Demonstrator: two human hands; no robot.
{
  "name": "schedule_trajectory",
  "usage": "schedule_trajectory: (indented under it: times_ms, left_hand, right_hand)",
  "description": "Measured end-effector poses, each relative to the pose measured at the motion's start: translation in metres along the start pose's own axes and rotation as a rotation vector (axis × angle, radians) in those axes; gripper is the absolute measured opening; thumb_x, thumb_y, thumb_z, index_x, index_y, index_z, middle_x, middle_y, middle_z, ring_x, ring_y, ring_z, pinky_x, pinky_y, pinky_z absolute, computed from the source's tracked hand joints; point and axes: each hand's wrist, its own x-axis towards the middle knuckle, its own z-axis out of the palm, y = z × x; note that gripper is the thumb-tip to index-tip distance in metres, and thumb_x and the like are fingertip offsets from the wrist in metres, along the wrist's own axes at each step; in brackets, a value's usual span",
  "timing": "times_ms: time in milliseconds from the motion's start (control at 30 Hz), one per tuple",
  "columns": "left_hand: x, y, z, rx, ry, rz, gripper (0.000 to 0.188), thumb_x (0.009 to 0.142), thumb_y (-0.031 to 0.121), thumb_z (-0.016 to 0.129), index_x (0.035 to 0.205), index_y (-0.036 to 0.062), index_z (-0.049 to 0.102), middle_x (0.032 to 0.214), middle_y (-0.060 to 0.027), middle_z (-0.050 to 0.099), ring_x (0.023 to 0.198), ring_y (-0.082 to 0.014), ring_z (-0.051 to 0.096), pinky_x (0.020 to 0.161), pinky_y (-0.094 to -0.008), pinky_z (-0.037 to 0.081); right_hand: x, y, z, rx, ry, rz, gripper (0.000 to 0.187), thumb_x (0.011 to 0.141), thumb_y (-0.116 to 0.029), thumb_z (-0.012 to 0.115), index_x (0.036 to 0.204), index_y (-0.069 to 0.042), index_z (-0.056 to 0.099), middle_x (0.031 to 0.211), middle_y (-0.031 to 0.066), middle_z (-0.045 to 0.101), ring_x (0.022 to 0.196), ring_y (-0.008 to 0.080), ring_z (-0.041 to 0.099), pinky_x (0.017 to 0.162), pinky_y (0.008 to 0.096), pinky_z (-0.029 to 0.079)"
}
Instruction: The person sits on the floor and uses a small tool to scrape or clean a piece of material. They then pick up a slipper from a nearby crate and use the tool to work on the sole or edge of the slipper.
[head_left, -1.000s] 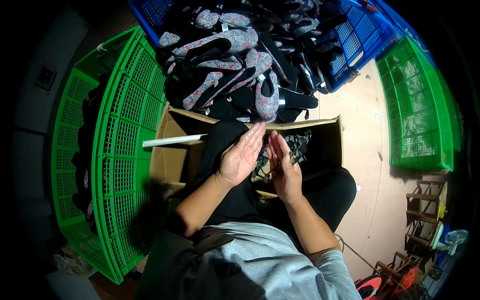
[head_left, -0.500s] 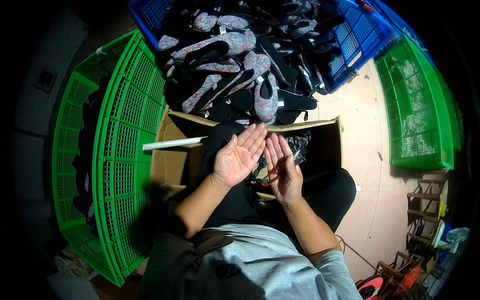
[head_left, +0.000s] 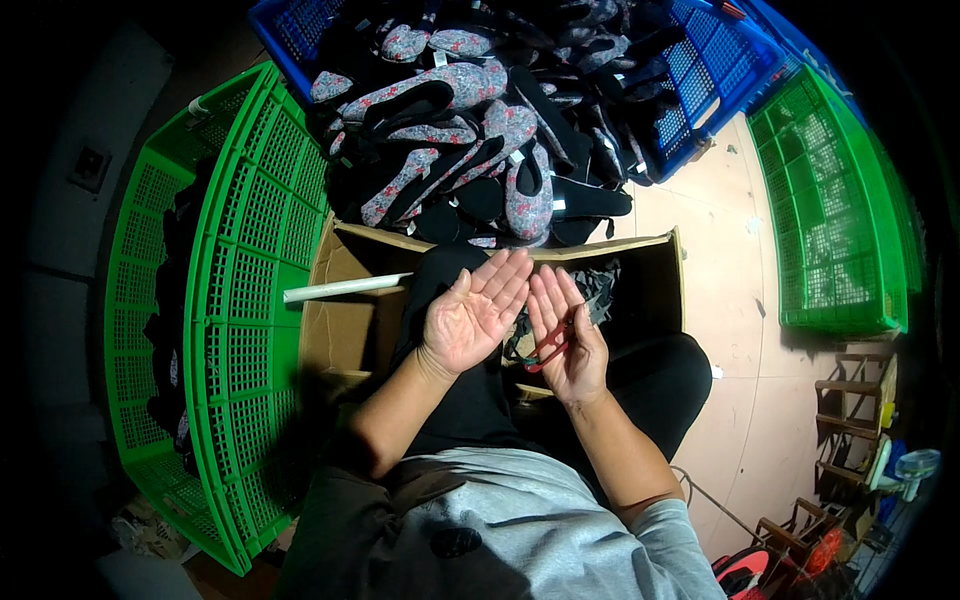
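Note:
Both my hands are raised palm up over my lap, side by side, fingertips nearly touching. My left hand (head_left: pixel 467 312) is flat and bare, its fingers stretched out. My right hand (head_left: pixel 570 340) has its fingers extended too, but the thumb bends over a small pair of red-handled scissors (head_left: pixel 548 357) lying across the palm; the blades are mostly hidden now. Beneath the hands, an open cardboard box (head_left: pixel 630 245) stands around my legs, with crumpled dark scraps (head_left: pixel 597 288) inside. Beyond it lies a heap of grey floral slippers (head_left: pixel 528 205) with black soles.
Blue plastic crates (head_left: pixel 715 70) stand behind the slippers. A tall green crate (head_left: pixel 245 230) holding dark items is at the left, more green crates (head_left: pixel 825 220) at the right. A white tube (head_left: pixel 345 288) sticks out over the box. Small wooden racks (head_left: pixel 850 405) stand at lower right.
Both hands stay palm up in nearly the same place. The right thumb and scissors have turned slightly, so the metal blades that showed earlier hardly show now.

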Motion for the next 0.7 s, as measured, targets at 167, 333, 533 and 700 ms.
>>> schedule_trajectory:
  times_ms: [167, 333, 533, 700]
  left_hand:
    - [0.0002, 0.0005, -0.0007, 0.0, -0.016, -0.006, 0.051, 0.102, 0.03, 0.04, 0.143, 0.001, 0.037, 0.153, -0.0143, 0.031, 0.144, -0.0268, 0.024, 0.119, -0.0412, 0.018]
    - [-0.0003, 0.0004, -0.0002, -0.007, -0.021, -0.014, 0.05, 0.102, 0.03, 0.04, 0.143, 0.0008, 0.037, 0.152, -0.0149, 0.032, 0.143, -0.0268, 0.025, 0.119, -0.041, 0.018]
    - [-0.0004, 0.0011, -0.0001, -0.005, -0.019, -0.023, 0.05, 0.102, 0.029, 0.04, 0.143, 0.0008, 0.037, 0.152, -0.0153, 0.032, 0.143, -0.0268, 0.026, 0.119, -0.0407, 0.019]
    - [-0.0008, 0.0015, -0.0018, -0.001, -0.032, -0.027, 0.051, 0.102, 0.03, 0.04, 0.143, 0.001, 0.037, 0.151, -0.0154, 0.034, 0.142, -0.0269, 0.028, 0.119, -0.0408, 0.019]
  right_hand:
    - [0.0, -0.0002, -0.0019, -0.011, 0.009, 0.002, 0.051, 0.103, -0.025, 0.038, 0.146, 0.002, 0.027, 0.152, 0.0187, 0.03, 0.14, 0.0289, 0.031, 0.117, 0.0398, 0.026]
    - [-0.0005, -0.0009, -0.0012, -0.033, 0.031, 0.006, 0.051, 0.103, -0.025, 0.04, 0.145, 0.001, 0.029, 0.151, 0.0187, 0.032, 0.139, 0.0287, 0.034, 0.116, 0.0393, 0.028]
    - [-0.0013, -0.0012, -0.001, -0.055, 0.046, 0.01, 0.051, 0.102, -0.025, 0.041, 0.144, 0.001, 0.03, 0.15, 0.0187, 0.033, 0.139, 0.0286, 0.035, 0.116, 0.039, 0.029]
    - [-0.0018, -0.0008, 0.0007, -0.09, 0.06, 0.001, 0.057, 0.1, -0.027, 0.048, 0.144, 0.002, 0.029, 0.15, 0.0212, 0.032, 0.139, 0.0306, 0.034, 0.116, 0.0405, 0.027]
